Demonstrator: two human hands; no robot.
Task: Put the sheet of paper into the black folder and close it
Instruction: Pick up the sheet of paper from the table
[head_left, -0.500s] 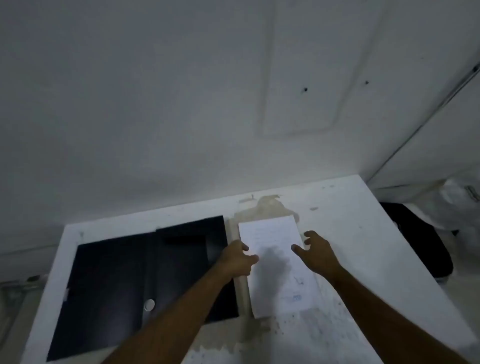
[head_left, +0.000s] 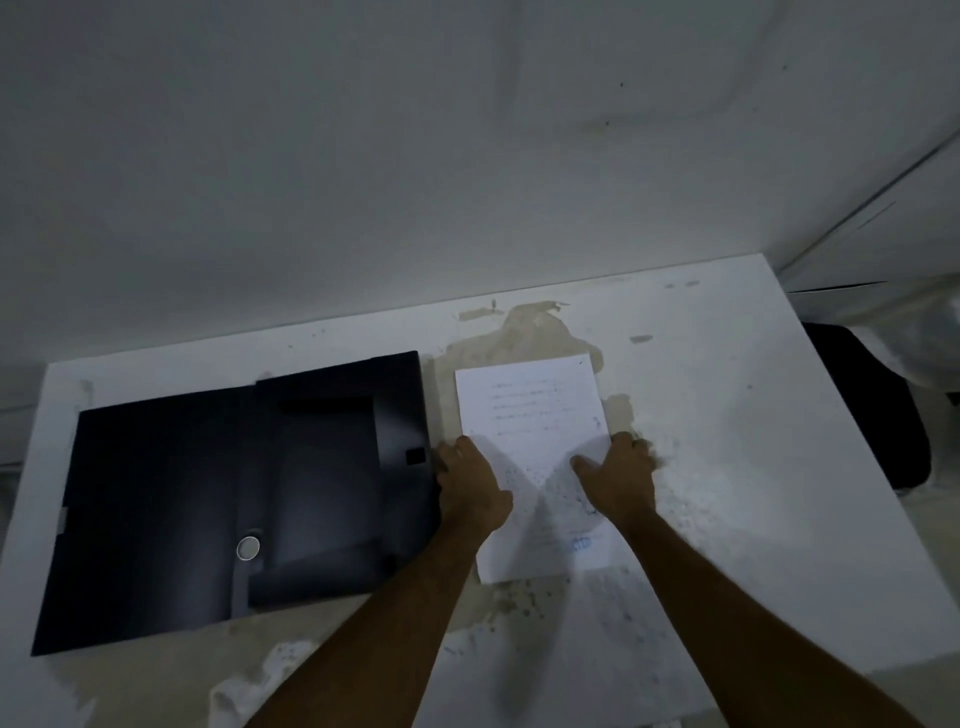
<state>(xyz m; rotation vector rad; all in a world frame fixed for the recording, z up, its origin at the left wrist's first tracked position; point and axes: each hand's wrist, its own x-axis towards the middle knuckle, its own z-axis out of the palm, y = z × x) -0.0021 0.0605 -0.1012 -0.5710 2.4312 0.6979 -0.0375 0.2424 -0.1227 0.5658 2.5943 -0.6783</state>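
Lying open and flat at far left on the worn white tabletop (head_left: 727, 415): black plastic folder (head_left: 218, 499), round silver button (head_left: 248, 548) near its spine, small clasp tab on its right edge. Just beside it, left hand (head_left: 470, 491), fingers spread loosely over the left edge of the white printed sheet of paper (head_left: 535, 447), gripping nothing. Further right, right hand (head_left: 618, 478), likewise loose on the sheet's right edge, thumb pressing its face. Likely light, limp, prone to creasing; best lifted by both long edges, kept level, then slid leftward onto the folder's right panel.
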